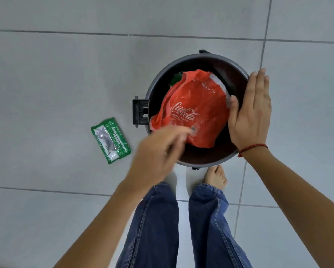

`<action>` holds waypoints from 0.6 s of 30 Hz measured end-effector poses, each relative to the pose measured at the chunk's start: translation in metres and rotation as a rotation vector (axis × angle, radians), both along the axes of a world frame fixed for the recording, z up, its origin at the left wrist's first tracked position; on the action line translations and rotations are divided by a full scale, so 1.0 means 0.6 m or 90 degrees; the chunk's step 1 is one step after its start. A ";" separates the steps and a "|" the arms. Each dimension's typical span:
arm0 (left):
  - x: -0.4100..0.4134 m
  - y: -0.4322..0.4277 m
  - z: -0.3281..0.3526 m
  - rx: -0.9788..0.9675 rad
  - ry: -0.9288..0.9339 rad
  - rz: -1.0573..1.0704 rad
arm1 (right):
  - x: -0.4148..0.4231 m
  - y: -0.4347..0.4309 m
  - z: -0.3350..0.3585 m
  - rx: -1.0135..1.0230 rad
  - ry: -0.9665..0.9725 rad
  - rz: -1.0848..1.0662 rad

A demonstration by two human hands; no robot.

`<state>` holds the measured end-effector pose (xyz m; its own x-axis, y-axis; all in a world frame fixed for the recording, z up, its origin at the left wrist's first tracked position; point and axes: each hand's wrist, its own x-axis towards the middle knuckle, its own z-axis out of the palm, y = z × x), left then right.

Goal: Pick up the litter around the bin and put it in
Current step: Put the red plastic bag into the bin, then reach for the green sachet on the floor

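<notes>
A round dark bin [237,74] stands on the tiled floor in front of my feet. A crumpled red Coca-Cola plastic wrapper [193,105] lies in its mouth, over something green [176,77]. My right hand [251,111] is flat with fingers straight, resting against the wrapper's right edge above the bin's right rim. My left hand [160,149] is blurred over the bin's near left rim, fingers loose and apart, touching or just off the wrapper's lower corner. A green and silver sachet [111,140] lies on the floor left of the bin.
A black bracket [140,112] sticks out from the bin's left side. My bare foot [216,176] and my jeans-clad legs [156,225] stand close behind the bin. Grey floor tiles [65,74] surround it.
</notes>
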<state>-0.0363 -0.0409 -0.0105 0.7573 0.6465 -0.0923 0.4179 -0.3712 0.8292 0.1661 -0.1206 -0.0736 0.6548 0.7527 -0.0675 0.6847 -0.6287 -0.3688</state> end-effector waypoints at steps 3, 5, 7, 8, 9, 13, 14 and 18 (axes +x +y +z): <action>-0.096 0.028 -0.043 0.135 0.006 0.333 | -0.001 0.000 0.002 -0.004 -0.012 0.003; -0.140 0.038 -0.113 0.077 0.173 0.491 | -0.002 0.000 0.003 -0.003 -0.015 0.005; -0.168 0.036 -0.197 -0.057 0.409 0.489 | -0.002 -0.001 0.000 0.003 -0.022 0.011; -0.176 0.034 -0.230 -0.132 0.505 0.467 | -0.001 -0.001 -0.002 0.005 -0.026 0.013; -0.179 0.032 -0.258 -0.205 0.568 0.458 | 0.000 -0.002 -0.003 0.009 -0.032 0.016; -0.162 0.029 -0.322 -0.356 0.642 0.512 | 0.001 -0.004 -0.011 0.025 -0.048 0.019; -0.154 0.025 -0.325 -0.317 0.648 0.512 | 0.002 -0.005 -0.011 0.025 -0.050 0.017; -0.146 0.024 -0.279 -0.133 0.574 0.469 | -0.001 0.000 -0.011 0.026 -0.043 0.017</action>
<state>-0.1238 -0.0262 -0.1780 -0.1847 0.8088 -0.5583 0.9394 0.3122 0.1416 0.1656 -0.1209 -0.0800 0.6361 0.7716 0.0071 0.7253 -0.5947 -0.3468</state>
